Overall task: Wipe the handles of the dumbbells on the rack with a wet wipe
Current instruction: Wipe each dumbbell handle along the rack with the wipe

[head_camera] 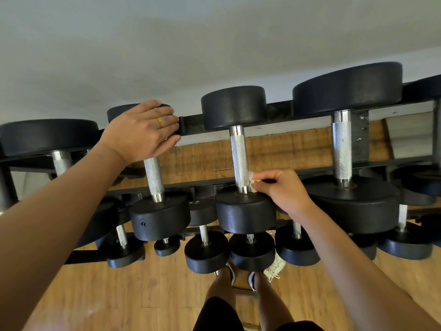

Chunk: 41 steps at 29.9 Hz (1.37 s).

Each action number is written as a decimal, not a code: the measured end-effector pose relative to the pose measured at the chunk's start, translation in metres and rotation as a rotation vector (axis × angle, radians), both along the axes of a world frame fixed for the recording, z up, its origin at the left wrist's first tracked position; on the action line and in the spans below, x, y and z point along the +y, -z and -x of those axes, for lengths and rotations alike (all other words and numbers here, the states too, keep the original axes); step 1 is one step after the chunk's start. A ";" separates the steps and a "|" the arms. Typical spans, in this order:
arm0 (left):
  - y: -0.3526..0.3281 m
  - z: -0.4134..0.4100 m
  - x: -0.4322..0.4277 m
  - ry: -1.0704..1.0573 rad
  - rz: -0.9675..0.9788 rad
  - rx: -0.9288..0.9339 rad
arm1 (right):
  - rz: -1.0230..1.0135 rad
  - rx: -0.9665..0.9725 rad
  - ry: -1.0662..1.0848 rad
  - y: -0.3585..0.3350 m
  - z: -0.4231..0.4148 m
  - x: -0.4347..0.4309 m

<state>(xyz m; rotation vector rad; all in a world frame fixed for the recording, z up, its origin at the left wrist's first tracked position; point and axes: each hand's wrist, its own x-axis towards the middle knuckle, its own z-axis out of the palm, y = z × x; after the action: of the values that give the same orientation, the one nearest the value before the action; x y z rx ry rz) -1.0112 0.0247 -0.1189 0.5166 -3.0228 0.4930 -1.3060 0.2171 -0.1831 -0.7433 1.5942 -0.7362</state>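
Black dumbbells with knurled steel handles lie across the top tier of a black rack (281,108). My right hand (279,187) pinches a small white wet wipe (252,181) against the right side of the middle dumbbell's handle (239,158), near its lower end. My left hand (140,130) lies flat with straight fingers on the far head of the neighbouring dumbbell, above that dumbbell's handle (154,179). A larger dumbbell's handle (342,149) is further right.
Lower tiers hold several smaller dumbbells (206,252). A wide dumbbell head (47,136) sits at far left. My legs and shoes (238,278) stand on the wooden floor (119,295) close to the rack, beside a crumpled white cloth (275,266). A white wall rises behind.
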 end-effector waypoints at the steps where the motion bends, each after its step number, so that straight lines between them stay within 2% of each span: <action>1: 0.000 0.000 0.000 0.000 0.000 0.005 | 0.003 0.012 0.009 0.000 0.000 -0.003; 6: 0.000 0.001 0.000 0.001 0.012 0.026 | 0.201 -0.092 0.294 -0.015 -0.012 -0.031; 10: 0.001 0.001 0.001 -0.005 0.013 0.019 | 0.333 0.066 0.367 -0.025 -0.023 -0.064; 17: 0.001 0.001 0.000 0.001 0.015 0.012 | 0.386 0.262 0.222 -0.014 -0.031 -0.041; 22: 0.002 0.000 0.000 -0.004 0.015 0.010 | 0.405 0.321 0.197 -0.015 -0.027 -0.044; 28: 0.001 0.002 0.000 0.005 0.015 0.004 | 0.430 0.336 0.184 -0.019 -0.026 -0.057; 32: 0.000 0.001 0.001 0.001 0.026 0.004 | 0.310 0.329 0.032 -0.015 -0.022 -0.012; 34: 0.000 0.002 0.001 0.000 0.027 0.006 | 0.263 0.301 0.031 -0.015 -0.019 -0.002; 41: 0.000 0.001 0.001 0.002 0.032 0.003 | 0.342 0.293 0.042 -0.020 -0.016 -0.033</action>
<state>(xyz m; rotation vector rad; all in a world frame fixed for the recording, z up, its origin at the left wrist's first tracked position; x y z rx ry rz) -1.0122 0.0260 -0.1192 0.5115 -3.0067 0.5386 -1.2897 0.1845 -0.1630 -1.1093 1.7706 -0.9801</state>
